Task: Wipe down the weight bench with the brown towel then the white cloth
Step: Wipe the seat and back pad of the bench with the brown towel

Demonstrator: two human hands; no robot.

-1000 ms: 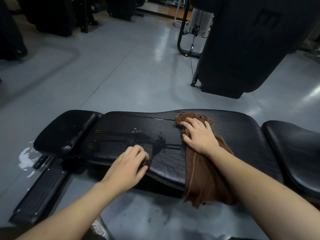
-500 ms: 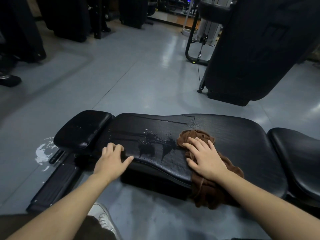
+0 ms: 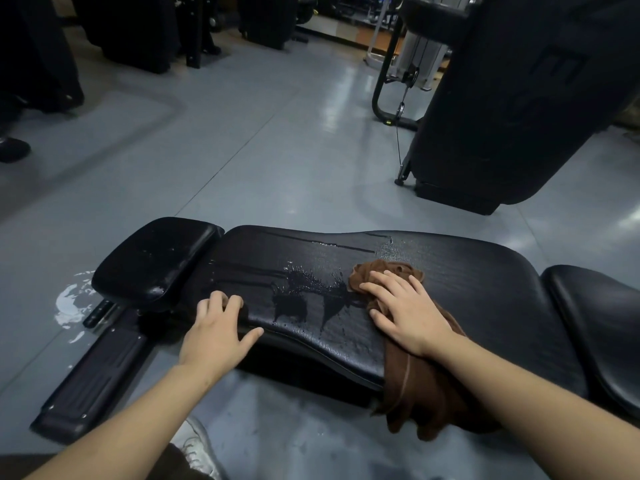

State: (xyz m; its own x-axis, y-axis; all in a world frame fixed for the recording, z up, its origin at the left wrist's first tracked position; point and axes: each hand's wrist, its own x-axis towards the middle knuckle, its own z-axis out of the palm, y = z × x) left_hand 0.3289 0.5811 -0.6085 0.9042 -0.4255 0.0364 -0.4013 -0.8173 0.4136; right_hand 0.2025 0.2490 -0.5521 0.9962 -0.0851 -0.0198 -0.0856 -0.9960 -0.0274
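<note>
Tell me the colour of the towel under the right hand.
Brown towel, seen in the head view, draped over the black padded bench.

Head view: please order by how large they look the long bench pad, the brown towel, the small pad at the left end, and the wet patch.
1. long bench pad
2. small pad
3. brown towel, partly covered by the right hand, so its rank against the small pad is unsure
4. wet patch

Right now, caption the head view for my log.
Right hand presses brown towel on wet bench; left hand braces edge.
</note>
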